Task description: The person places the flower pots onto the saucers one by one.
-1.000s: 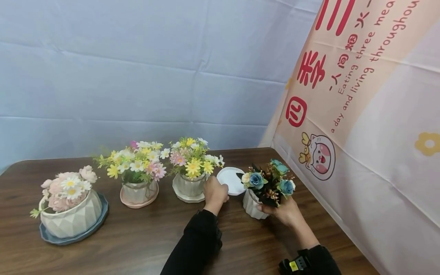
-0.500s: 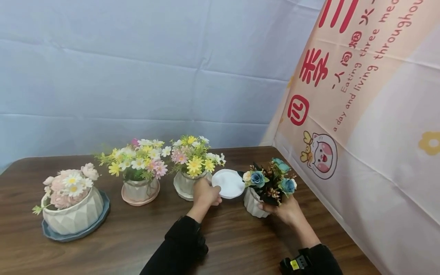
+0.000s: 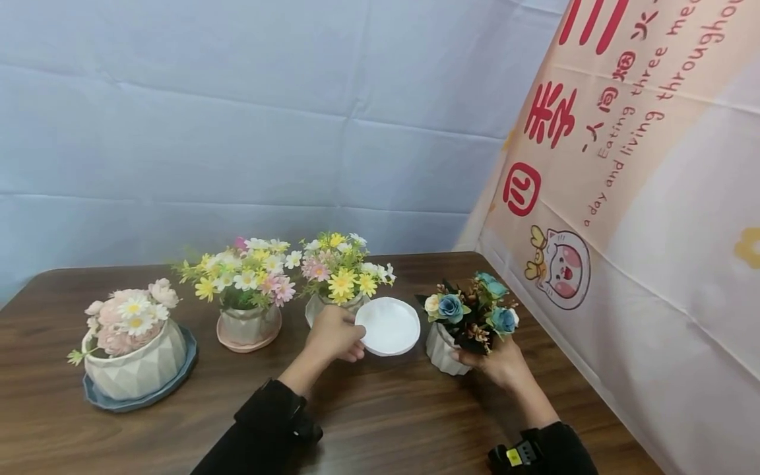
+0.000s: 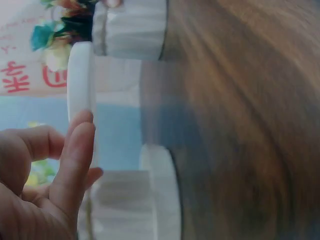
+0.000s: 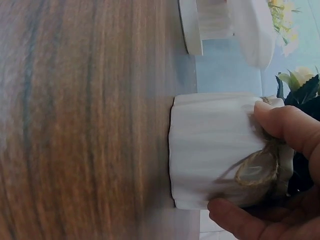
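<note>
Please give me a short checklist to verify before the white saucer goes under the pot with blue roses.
1. Left hand grips white saucer: ok.
2. Saucer lifted off the table: ok.
3. Right hand holds ribbed white pot: ok.
4. Pot lifted to make room: not ok, it stands on the table.
5. Saucer clear of the neighbouring yellow-flower pot: ok.
6. Firmness of the pot grip: cannot tell.

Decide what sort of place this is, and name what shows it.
Probably a staged tabletop set, not a lived-in room: a wooden table backed by a creased blue cloth backdrop, a printed banner at the side, and flower pots in a row.
</note>
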The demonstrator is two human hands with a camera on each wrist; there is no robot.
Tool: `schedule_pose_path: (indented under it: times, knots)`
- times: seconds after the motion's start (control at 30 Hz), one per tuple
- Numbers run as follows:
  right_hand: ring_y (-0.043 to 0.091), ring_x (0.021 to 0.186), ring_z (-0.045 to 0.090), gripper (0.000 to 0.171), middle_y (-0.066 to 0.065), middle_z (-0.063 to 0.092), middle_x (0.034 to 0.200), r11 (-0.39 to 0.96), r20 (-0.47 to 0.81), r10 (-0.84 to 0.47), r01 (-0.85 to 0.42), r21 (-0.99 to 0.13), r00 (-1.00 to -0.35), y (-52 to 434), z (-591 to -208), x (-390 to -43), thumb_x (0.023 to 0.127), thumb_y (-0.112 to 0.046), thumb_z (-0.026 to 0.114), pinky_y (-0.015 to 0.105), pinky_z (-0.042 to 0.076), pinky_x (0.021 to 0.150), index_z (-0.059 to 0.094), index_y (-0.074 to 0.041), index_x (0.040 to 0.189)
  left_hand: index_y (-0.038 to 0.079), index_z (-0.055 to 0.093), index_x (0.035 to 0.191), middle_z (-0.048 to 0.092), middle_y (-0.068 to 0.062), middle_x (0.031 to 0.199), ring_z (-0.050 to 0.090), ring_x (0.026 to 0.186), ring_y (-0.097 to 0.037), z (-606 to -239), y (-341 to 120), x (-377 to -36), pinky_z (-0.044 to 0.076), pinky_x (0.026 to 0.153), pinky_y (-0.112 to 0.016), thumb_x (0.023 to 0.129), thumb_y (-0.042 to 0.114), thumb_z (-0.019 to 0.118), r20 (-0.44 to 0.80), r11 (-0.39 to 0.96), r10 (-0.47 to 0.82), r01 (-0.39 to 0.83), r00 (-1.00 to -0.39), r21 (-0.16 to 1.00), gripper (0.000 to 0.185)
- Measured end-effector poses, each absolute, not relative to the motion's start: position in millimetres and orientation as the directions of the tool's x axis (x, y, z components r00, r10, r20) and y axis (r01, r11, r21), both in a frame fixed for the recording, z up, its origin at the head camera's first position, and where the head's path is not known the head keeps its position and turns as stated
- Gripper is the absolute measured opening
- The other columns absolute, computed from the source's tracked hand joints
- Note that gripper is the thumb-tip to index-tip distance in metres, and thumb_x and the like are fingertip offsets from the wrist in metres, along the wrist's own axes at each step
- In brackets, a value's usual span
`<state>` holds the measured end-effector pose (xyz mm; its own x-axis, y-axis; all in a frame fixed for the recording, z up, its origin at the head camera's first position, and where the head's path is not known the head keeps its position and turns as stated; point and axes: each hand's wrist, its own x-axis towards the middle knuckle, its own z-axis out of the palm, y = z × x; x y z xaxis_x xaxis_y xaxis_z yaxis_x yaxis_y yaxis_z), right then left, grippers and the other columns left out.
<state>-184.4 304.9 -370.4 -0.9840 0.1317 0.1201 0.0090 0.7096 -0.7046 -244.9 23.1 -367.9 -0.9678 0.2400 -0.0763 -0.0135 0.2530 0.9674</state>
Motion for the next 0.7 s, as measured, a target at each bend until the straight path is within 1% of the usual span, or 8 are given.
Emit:
schedule_pose_path:
  times: [0.23, 0.43, 0.47, 0.6, 0.7]
  knots:
    - [0.048, 0.121, 0.036, 0.089, 0.035, 0.038, 0.131, 0.72, 0.103, 0.124, 0.018, -0.693, -0.987, 304.3, -369.2, -184.3, 0.072, -0.026, 0.08, 0.058, 0.031, 0.098, 0.029, 0.008, 0.136, -0.014, 0.058, 0.111, 0.061, -0.011, 0.055, 0.06, 0.044, -0.019, -358.2, 1.3, -236.2, 0.052, 0.044, -0.031, 0.077, -0.003, 0.055, -0.087, 0.332, 0.276, 0.01, -0.957, 0.943, 0.036]
    - [0.048, 0.119, 0.038, 0.088, 0.035, 0.039, 0.129, 0.724, 0.091, 0.128, 0.03, -0.689, -0.988, 304.9, -370.5, -184.1, 0.073, -0.028, 0.08, 0.057, 0.032, 0.096, 0.03, 0.009, 0.135, -0.013, 0.059, 0.109, 0.06, -0.01, 0.052, 0.06, 0.043, -0.019, -357.5, -15.6, -226.8, 0.052, 0.042, -0.031, 0.077, -0.003, 0.056, -0.067, 0.374, 0.288, 0.048, -0.955, 0.926, 0.034]
    - [0.048, 0.119, 0.038, 0.088, 0.035, 0.04, 0.129, 0.724, 0.092, 0.129, 0.031, -0.689, -0.987, 304.9, -370.8, -184.2, 0.072, -0.028, 0.08, 0.057, 0.032, 0.096, 0.03, 0.01, 0.135, -0.013, 0.059, 0.107, 0.059, -0.01, 0.052, 0.059, 0.042, -0.019, -357.7, -18.8, -225.4, 0.052, 0.042, -0.031, 0.077, -0.003, 0.056, -0.059, 0.38, 0.287, 0.057, -0.956, 0.923, 0.032]
    - [0.047, 0.119, 0.038, 0.087, 0.034, 0.04, 0.129, 0.718, 0.104, 0.122, 0.015, -0.696, -0.987, 305.0, -371.6, -185.1, 0.072, -0.025, 0.08, 0.057, 0.032, 0.096, 0.031, 0.009, 0.135, -0.006, 0.065, 0.09, 0.058, -0.008, 0.05, 0.059, 0.041, -0.019, -357.5, -31.9, -220.9, 0.051, 0.041, -0.031, 0.077, -0.002, 0.056, -0.029, 0.424, 0.273, 0.093, -0.962, 0.901, 0.016]
    - [0.046, 0.119, 0.039, 0.085, 0.033, 0.041, 0.129, 0.712, 0.119, 0.113, -0.003, -0.702, -0.986, 305.1, -371.7, -185.4, 0.072, -0.023, 0.081, 0.057, 0.033, 0.096, 0.032, 0.008, 0.134, -0.003, 0.066, 0.083, 0.057, -0.007, 0.05, 0.058, 0.041, -0.019, -358.0, -41.5, -219.0, 0.051, 0.04, -0.032, 0.077, -0.002, 0.056, -0.012, 0.437, 0.269, 0.111, -0.963, 0.893, 0.012]
